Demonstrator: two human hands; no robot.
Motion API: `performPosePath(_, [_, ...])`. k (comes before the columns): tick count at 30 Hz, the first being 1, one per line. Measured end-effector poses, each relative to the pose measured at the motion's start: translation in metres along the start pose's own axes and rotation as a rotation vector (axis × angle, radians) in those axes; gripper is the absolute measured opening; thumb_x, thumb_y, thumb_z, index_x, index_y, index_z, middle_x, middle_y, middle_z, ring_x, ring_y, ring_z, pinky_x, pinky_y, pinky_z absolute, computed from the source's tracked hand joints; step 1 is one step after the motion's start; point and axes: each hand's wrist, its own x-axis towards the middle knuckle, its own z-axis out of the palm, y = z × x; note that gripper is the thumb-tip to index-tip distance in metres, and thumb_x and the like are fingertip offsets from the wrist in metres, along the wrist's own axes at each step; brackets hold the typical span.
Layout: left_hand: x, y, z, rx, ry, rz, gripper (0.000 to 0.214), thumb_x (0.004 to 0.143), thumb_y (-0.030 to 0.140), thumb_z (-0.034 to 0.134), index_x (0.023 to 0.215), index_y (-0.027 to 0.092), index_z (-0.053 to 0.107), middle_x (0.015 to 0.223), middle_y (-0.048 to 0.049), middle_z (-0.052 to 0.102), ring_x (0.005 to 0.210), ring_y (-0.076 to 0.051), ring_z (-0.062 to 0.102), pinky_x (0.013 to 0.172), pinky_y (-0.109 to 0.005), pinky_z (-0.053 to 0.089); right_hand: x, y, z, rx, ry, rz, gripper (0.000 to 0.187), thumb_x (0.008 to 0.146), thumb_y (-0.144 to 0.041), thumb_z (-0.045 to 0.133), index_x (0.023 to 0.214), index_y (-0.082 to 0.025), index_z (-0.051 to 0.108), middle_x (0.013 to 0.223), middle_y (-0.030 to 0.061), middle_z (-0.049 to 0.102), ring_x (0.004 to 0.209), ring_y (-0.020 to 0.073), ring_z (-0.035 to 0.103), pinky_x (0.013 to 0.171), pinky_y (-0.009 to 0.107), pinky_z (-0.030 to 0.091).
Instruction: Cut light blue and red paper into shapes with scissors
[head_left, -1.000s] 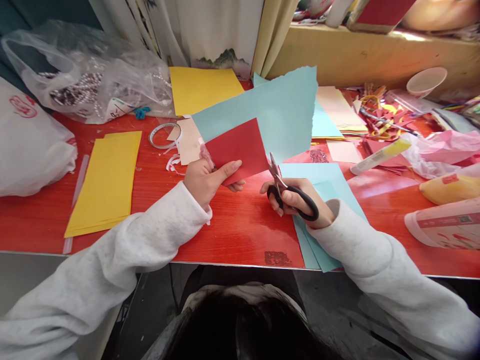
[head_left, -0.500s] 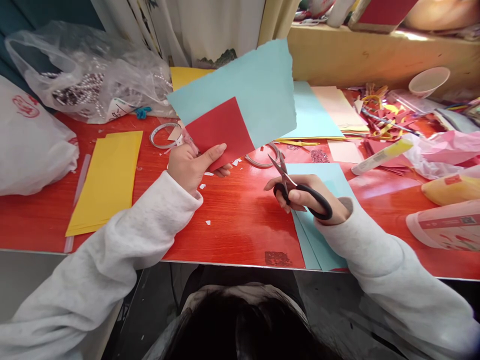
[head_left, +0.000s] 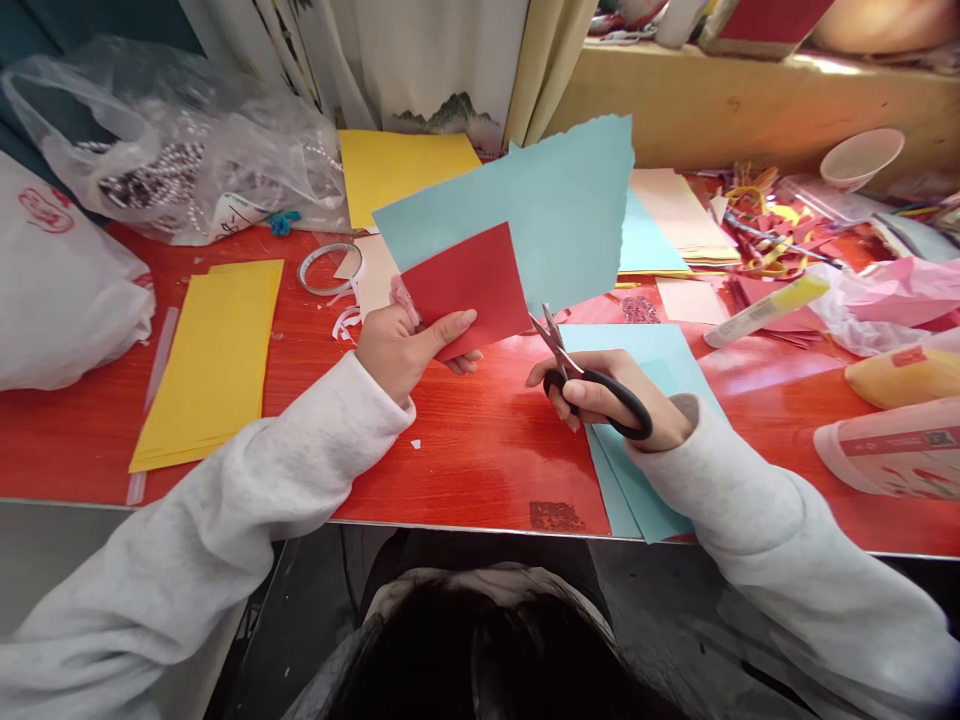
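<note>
My left hand (head_left: 412,350) is closed on a red paper square (head_left: 472,285) laid over a larger light blue sheet (head_left: 562,205), thumb on top and fingers beneath. The blue sheet has a wavy cut edge at its right and upper sides. In my right hand (head_left: 611,395) is a pair of scissors (head_left: 592,385) with black handles, its blades slightly apart. The blade tips point up and left, close to the lower right corner of the red square; whether they touch the paper I cannot tell. Light blue sheets (head_left: 652,490) lie under my right hand and wrist.
Yellow paper sheets (head_left: 210,370) lie at the left beside a white plastic bag (head_left: 60,290). Behind them are a roll of tape (head_left: 328,270) and a clear bag of beads (head_left: 172,170). Paper scraps (head_left: 765,225), a glue stick (head_left: 769,310) and a pink-white container (head_left: 892,450) crowd the right.
My left hand has carried the two papers right and slightly down, bringing them nearer the scissors. My right hand has shifted only slightly left.
</note>
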Motion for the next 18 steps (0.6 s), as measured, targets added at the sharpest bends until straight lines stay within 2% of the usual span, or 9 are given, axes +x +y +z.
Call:
performPosePath(8, [-0.002,-0.003,0.003,-0.024,-0.126,-0.041,0.027,0.07,0.034,0.064,0.054,0.012,0.063,0.051,-0.0018,0.064,0.048,-0.014,0.061,0.054,-0.027,0.055,0.001,0.0,0.002,-0.002,0.024,-0.013,0.053,0.059,-0.066,0.061,0.074,-0.016,0.056,0.054,-0.0007,0.048,0.044,0.0097,0.044,0.04,0.024,0.028])
performPosePath(14, [-0.006,-0.004,0.014,-0.144,-0.108,-0.045,0.026,0.068,0.033,0.065,0.057,0.01,0.062,0.048,-0.0023,0.063,0.042,-0.013,0.059,0.045,-0.025,0.052,0.004,0.006,0.003,0.0,0.061,-0.056,0.054,0.063,-0.066,0.057,0.081,-0.015,0.057,0.055,0.0001,0.05,0.045,0.0106,0.046,0.039,0.024,0.026])
performPosePath(18, [-0.007,-0.002,0.013,-0.135,-0.156,-0.07,0.025,0.069,0.031,0.066,0.056,0.01,0.062,0.051,-0.0036,0.064,0.044,-0.014,0.06,0.05,-0.027,0.053,0.004,0.009,0.004,0.002,0.079,-0.076,0.052,0.066,-0.064,0.056,0.084,-0.015,0.058,0.055,0.0007,0.051,0.046,0.0115,0.047,0.038,0.024,0.026])
